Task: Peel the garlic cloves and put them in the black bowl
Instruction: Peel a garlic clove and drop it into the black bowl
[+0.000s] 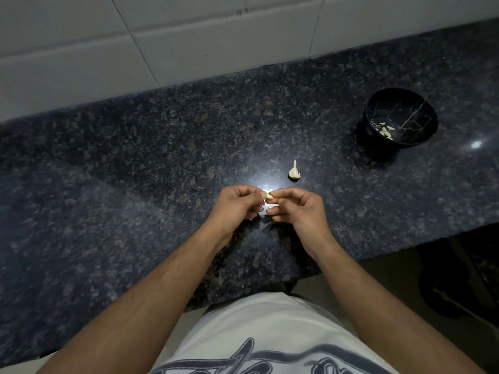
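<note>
One dark speckled granite countertop (135, 163) runs beneath a white tiled wall (81, 44). One black bowl (399, 122) with pale veining stands on it; about five peeled cloves (386, 130) lie inside, though the exact count is hard to read. Well left of the bowl and nearer the person, two hands meet: the left hand (237, 205) and right hand (299, 209) both pinch one garlic clove (269, 196) between curled fingertips. One partial garlic bulb (294, 171) sits between hands and bowl.
</note>
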